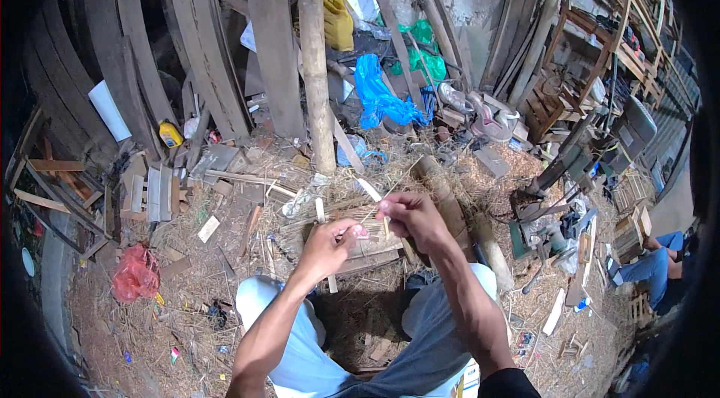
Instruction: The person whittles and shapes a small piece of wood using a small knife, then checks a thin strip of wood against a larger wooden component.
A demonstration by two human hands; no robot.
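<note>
My left hand (330, 246) is closed in a pinch on a thin pale strand, just left of centre above a low wooden board (371, 263). My right hand (416, 224), higher and further right, pinches the same kind of thin strand, with its fingertips beside a pale strip (370, 189). The strand's exact shape is too small to make out. Thin sticks (292, 229) lie in a loose layer under and around my hands.
A bamboo pole (319, 113) rises beyond my hands, near blue plastic (379, 94). Logs (439, 192) lie right of the board, a metal machine (540, 225) further right. A seated person's jeans-clad leg (645, 270) shows at far right. Wood scraps and a red bag (135, 276) lie left.
</note>
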